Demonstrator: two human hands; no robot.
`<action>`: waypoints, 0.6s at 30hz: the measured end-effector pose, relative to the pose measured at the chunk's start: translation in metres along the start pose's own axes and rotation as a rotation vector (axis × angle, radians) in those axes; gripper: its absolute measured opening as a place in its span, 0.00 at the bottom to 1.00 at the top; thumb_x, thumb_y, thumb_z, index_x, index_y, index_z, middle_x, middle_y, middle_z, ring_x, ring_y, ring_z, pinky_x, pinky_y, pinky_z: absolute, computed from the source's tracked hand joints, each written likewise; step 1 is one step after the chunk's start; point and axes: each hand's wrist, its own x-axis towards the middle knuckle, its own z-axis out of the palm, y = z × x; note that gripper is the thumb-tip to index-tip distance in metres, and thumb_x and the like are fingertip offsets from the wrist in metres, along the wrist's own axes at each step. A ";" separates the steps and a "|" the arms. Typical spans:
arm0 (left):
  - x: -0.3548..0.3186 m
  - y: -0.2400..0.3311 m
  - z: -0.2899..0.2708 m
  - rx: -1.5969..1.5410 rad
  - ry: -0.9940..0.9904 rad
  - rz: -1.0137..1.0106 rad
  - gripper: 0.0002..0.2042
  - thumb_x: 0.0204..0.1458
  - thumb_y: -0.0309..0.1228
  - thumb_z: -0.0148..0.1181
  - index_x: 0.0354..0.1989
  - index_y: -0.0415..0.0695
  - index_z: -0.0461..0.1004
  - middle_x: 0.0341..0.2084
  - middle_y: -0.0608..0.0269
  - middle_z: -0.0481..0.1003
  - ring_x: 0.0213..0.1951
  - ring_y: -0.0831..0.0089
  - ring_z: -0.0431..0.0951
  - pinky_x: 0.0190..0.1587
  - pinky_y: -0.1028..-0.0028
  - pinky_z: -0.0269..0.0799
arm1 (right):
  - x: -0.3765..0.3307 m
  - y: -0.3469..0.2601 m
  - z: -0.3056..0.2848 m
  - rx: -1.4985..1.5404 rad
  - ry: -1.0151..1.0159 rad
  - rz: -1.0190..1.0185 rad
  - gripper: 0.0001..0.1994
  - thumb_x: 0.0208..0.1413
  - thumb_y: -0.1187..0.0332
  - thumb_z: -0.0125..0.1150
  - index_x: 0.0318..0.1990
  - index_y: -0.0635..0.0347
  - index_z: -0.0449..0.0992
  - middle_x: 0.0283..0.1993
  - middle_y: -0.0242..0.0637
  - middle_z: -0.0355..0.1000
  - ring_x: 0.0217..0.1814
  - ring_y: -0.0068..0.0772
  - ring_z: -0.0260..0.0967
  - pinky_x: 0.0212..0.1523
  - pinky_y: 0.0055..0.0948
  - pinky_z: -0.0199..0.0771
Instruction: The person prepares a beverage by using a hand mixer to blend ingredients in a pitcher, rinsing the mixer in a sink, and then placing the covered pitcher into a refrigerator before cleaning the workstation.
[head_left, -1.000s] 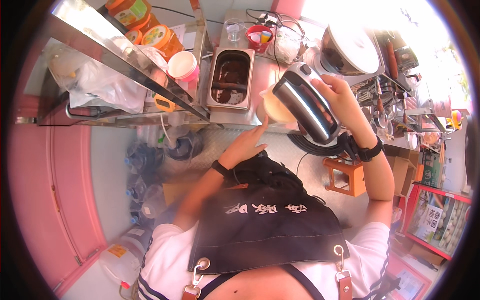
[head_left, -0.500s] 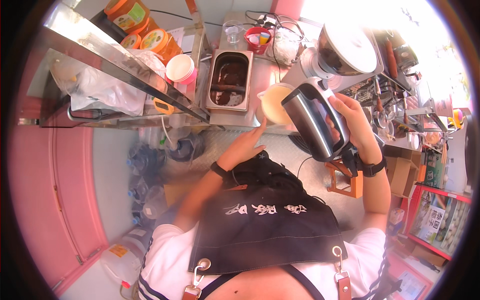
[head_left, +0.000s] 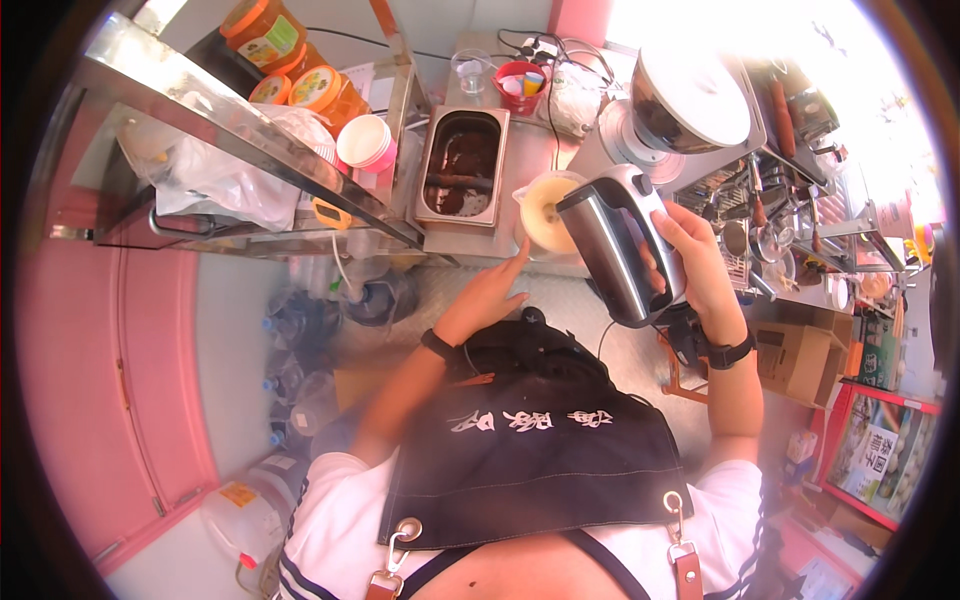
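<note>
My right hand (head_left: 700,270) is wrapped round the handle of a silver and black electric hand mixer (head_left: 608,255). The mixer is tilted, its head end over the right side of a pale pitcher (head_left: 520,194). Pale yellow liquid (head_left: 545,215) fills the pitcher, which stands at the counter's front edge. The mixer's body covers part of the liquid, and I cannot make out its beaters. My left hand (head_left: 488,298) is open, its index finger stretched to the pitcher's near side. Whether the fingertip presses on the pitcher is hard to tell.
A steel pan (head_left: 462,170) with dark brown residue stands left of the pitcher. Behind are a red bowl (head_left: 520,88) and a clear cup (head_left: 467,72). A grinder with a white lid (head_left: 695,100) rises at the back right. Metal shelving (head_left: 250,130) edges the left.
The mixer and my right hand have shifted slightly left and down. More of the liquid's surface shows, with darker marks on it. My left hand stays nearly in place.
</note>
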 end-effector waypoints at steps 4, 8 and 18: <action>-0.001 0.002 0.001 0.019 -0.010 -0.038 0.45 0.48 0.29 0.60 0.70 0.51 0.35 0.54 0.47 0.68 0.51 0.46 0.70 0.52 0.59 0.67 | -0.005 0.007 -0.005 0.010 -0.010 -0.024 0.14 0.61 0.61 0.53 0.45 0.64 0.71 0.19 0.31 0.67 0.12 0.17 0.59 0.13 0.16 0.55; -0.002 0.003 0.001 -0.003 -0.006 -0.085 0.43 0.49 0.30 0.60 0.70 0.52 0.38 0.56 0.51 0.67 0.51 0.51 0.72 0.53 0.61 0.67 | -0.010 0.008 -0.007 -0.061 0.016 -0.048 0.15 0.59 0.61 0.55 0.46 0.65 0.71 0.18 0.30 0.67 0.12 0.16 0.59 0.13 0.16 0.54; -0.012 -0.025 -0.022 -0.741 0.473 -0.275 0.12 0.61 0.33 0.49 0.38 0.36 0.73 0.23 0.62 0.75 0.26 0.74 0.76 0.34 0.75 0.73 | -0.018 0.013 -0.021 -0.010 -0.010 -0.075 0.13 0.55 0.67 0.59 0.44 0.66 0.71 0.19 0.29 0.68 0.14 0.15 0.59 0.15 0.17 0.56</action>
